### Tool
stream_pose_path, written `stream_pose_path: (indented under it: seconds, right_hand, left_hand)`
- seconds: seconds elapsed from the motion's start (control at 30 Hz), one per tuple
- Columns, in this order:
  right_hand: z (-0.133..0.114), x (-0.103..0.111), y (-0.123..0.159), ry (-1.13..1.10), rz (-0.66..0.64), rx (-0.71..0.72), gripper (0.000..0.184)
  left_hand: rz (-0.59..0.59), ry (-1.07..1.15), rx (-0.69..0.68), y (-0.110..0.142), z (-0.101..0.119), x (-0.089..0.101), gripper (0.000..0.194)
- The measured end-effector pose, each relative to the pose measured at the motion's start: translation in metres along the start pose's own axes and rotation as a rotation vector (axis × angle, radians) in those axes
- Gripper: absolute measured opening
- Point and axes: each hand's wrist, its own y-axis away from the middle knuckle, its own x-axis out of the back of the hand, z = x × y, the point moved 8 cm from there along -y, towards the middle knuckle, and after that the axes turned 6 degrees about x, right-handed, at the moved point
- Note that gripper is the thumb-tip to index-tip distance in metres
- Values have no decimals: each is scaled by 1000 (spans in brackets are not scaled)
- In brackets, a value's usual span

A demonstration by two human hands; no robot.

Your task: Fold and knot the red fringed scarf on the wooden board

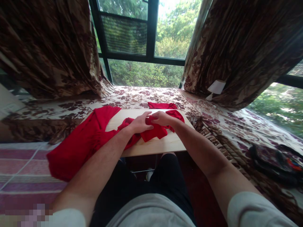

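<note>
Holding red cloth [154,132] in left hand [141,122] and right hand [163,118], each with narrow grip, over the tabletop [172,144]; more cloth [75,145] past the tabletop's left edge.

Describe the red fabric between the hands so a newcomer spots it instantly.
Below the window is a pale wooden tabletop. Near its middle, the left hand and right hand grip some red fabric. Unlike the bigger red spread at the left edge, it has both hands on it.
</note>
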Motion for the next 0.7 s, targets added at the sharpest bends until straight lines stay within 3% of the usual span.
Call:
stream_pose_path:
  seconds: [0.07, 0.23, 0.37, 0.43, 0.57, 0.7]
  right_hand:
    - [-4, -1, -3, 15, 16, 23, 18]
    - [-1, -5, -4, 253, -77, 30, 23]
    - [9, -14, -1, 522, -224, 34, 16]
    - [11, -10, -1, 538, -144, 44, 17]
    - [4, 9, 0, 339, 138, 134, 21]
    - [6, 20, 1, 249, 236, 81, 25]
  left_hand:
    - [-11, -3, 37, -2, 2, -3, 83]
    - [-119, -84, 159, -5, -12, -11, 22]
    - [-193, -43, 193, -1, -19, -15, 10]
    - [-210, 12, 205, 1, -22, -17, 11]
    - [-248, 139, 275, 5, -31, -22, 20]
    - [-224, 175, 315, 3, -39, -19, 20]
